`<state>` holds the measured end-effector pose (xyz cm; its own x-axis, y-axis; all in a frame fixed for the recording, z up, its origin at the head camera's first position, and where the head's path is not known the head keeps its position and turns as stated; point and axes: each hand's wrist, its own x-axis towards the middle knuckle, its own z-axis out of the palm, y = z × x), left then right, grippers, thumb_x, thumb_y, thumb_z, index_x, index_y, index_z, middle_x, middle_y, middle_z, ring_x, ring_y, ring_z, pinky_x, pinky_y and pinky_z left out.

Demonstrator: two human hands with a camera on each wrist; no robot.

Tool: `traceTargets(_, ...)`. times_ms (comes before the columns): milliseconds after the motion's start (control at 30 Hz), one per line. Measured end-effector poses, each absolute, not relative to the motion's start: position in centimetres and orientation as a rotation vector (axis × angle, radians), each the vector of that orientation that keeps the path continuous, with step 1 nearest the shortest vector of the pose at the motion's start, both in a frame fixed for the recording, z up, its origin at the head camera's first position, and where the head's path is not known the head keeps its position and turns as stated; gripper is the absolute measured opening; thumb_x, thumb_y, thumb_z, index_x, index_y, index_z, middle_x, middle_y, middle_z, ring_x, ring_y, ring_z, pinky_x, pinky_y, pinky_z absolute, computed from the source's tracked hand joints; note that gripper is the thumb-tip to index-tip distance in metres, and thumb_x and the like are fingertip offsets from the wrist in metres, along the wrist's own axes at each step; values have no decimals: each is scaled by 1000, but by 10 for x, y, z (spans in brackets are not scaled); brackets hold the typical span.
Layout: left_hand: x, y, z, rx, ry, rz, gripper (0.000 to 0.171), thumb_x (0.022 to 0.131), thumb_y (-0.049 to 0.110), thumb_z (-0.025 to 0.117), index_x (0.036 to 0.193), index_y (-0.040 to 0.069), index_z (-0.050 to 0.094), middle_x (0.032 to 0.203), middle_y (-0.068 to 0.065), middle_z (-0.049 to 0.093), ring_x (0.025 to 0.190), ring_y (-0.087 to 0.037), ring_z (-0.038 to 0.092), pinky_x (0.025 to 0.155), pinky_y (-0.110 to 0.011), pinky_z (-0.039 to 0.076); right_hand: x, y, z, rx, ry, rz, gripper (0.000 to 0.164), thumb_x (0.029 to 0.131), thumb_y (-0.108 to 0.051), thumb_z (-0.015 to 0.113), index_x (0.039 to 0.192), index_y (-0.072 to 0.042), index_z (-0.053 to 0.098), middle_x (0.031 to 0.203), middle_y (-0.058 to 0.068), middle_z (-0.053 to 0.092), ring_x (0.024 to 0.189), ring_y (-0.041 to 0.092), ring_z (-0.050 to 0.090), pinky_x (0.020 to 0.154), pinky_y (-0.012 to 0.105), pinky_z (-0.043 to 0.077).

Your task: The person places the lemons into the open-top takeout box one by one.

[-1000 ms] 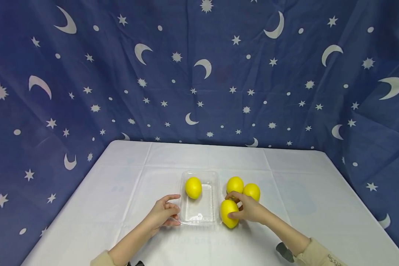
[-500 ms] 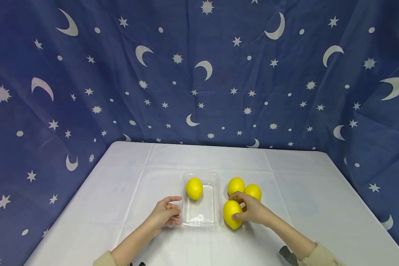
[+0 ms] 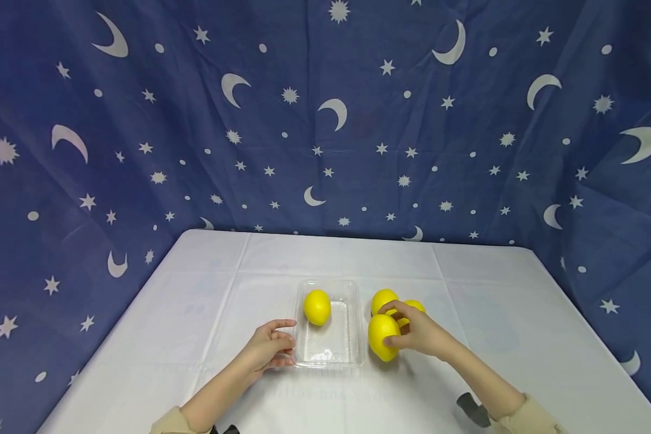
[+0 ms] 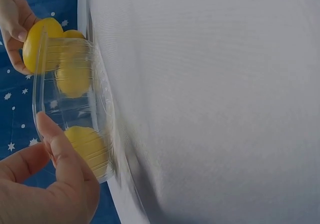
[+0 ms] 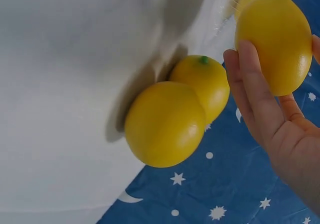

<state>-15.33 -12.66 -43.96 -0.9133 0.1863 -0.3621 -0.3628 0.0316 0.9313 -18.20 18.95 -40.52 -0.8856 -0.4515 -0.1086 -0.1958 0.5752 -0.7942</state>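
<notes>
My right hand [image 3: 420,331] holds a yellow lemon [image 3: 384,337] between thumb and fingers. In the right wrist view this lemon [image 5: 275,41] is off the tablecloth, its far side hidden. Two more lemons sit on the table just behind it; one lemon [image 3: 384,300] shows well, the other [image 3: 415,306] is partly covered by my fingers. Left of them stands a clear plastic container [image 3: 328,355] with one lemon [image 3: 317,307] at its back left. My left hand [image 3: 271,349] grips the container's left edge, fingers on its rim in the left wrist view.
A white cloth [image 3: 249,265] covers the table. Behind it hangs a blue curtain [image 3: 282,229] with moons and stars. A dark grey object [image 3: 472,410] shows under the right forearm.
My right hand and the lemon it holds have risen and shifted slightly right, away from the container. The left hand and container stay nearly where they were.
</notes>
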Motion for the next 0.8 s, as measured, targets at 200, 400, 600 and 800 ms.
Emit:
traceTargets(200, -154, -126, -440, -185, 1939, 1929, 49, 88, -2, 55, 134, -4, 39, 84, -2, 57, 69, -10, 56, 61, -21, 59, -188, 186, -399, -557, 2500, -1226, 47, 77, -11, 75, 118, -8, 52, 122, 18, 54, 109, 33, 53, 80, 32, 60)
traceTargets(400, -154, -126, -440, -188, 1942, 1926, 50, 88, -1, 56, 134, -5, 39, 87, -4, 58, 69, -11, 56, 61, -22, 59, -192, 178, -395, -543, 2510, -1242, 45, 77, -10, 74, 117, -10, 54, 120, 18, 56, 101, 30, 60, 73, 33, 61)
traceTargets(600, -154, -126, -440, -199, 1943, 1930, 49, 87, -1, 56, 133, -4, 40, 88, -4, 58, 70, -11, 56, 61, -22, 59, -196, 168, -387, -507, 2523, -1241, 45, 77, -10, 75, 117, -9, 55, 118, 19, 57, 92, 26, 62, 75, 35, 61)
traceTargets(800, -154, -126, -440, -195, 1938, 1929, 49, 87, 0, 56, 133, -4, 40, 86, -3, 56, 69, -10, 55, 60, -21, 58, -201, 158, -384, -510, 2474, -1276, 46, 78, -10, 74, 119, -10, 54, 121, 23, 54, 92, 28, 64, 76, 36, 61)
